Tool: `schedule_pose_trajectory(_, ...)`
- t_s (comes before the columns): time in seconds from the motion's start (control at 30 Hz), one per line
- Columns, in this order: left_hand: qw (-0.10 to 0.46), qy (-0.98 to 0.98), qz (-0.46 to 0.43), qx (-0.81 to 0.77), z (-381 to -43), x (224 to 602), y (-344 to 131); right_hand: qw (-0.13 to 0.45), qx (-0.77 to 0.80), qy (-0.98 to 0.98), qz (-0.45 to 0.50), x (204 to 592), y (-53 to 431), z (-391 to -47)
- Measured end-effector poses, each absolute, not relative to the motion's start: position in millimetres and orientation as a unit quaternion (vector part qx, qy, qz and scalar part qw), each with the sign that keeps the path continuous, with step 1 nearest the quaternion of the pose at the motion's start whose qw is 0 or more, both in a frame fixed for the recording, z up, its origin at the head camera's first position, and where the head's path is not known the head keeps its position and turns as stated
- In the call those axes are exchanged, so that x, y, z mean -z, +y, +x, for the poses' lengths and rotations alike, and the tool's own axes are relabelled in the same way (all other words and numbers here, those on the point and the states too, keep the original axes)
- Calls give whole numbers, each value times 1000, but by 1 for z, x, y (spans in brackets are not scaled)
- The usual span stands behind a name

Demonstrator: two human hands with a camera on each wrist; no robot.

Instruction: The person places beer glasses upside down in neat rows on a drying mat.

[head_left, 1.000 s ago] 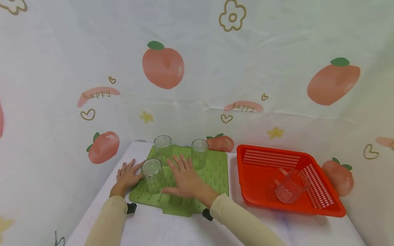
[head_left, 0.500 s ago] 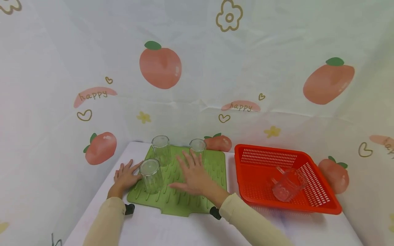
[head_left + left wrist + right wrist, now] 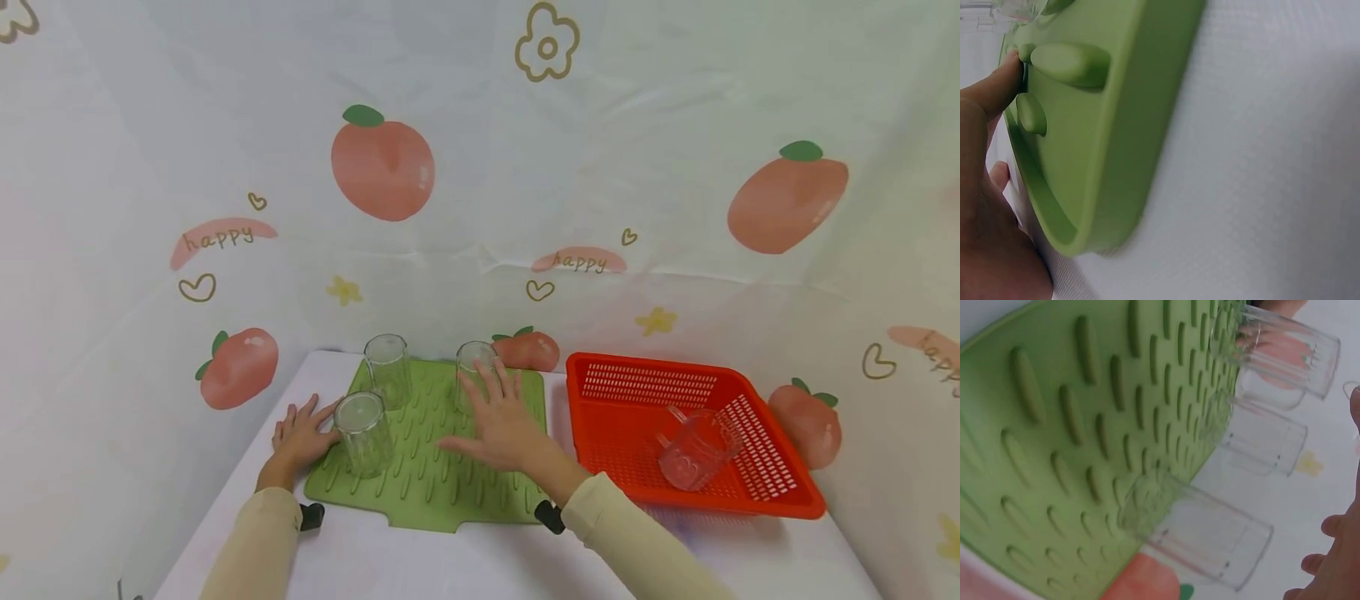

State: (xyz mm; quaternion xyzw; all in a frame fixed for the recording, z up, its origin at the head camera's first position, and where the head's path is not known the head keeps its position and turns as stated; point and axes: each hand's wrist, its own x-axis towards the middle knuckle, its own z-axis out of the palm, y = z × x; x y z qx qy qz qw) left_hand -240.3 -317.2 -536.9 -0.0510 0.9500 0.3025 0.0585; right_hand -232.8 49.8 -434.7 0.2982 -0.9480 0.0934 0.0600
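Observation:
A green ribbed mat (image 3: 420, 467) lies on the table, bearing three clear glass vessels. One, a glass mug (image 3: 365, 437), stands front left, its handle loop showing in the right wrist view. Behind it is a second clear glass (image 3: 388, 375); a third clear glass (image 3: 467, 360) stands back right. My left hand (image 3: 300, 437) rests with spread fingers at the mat's left edge, beside the front mug; in the left wrist view one digit touches the mat (image 3: 1079, 144). My right hand (image 3: 504, 429) is held spread over the mat's right half, its fingers overlapping the back right glass in the head view.
Right of the mat sits a red perforated basket (image 3: 652, 361) with a clear glass mug (image 3: 693, 454) lying on its side in it. A white cloth printed with fruit (image 3: 382, 171) hangs right behind the table.
My right hand has moved right, away from the front left mug to before the back right glass. The left hand stays at the mat's edge. The head view has shifted slightly.

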Motion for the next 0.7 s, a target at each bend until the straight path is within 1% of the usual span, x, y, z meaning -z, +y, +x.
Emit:
schedule_pose_trajectory(0.37,80,953,-51,-289,-242,536,-320,63,-85,-961,254,420,82,-240)
schedule_pose_trajectory(0.7,79,952,-49,-292,-242,540,-319,70,-78,-968,227,413,119,-245)
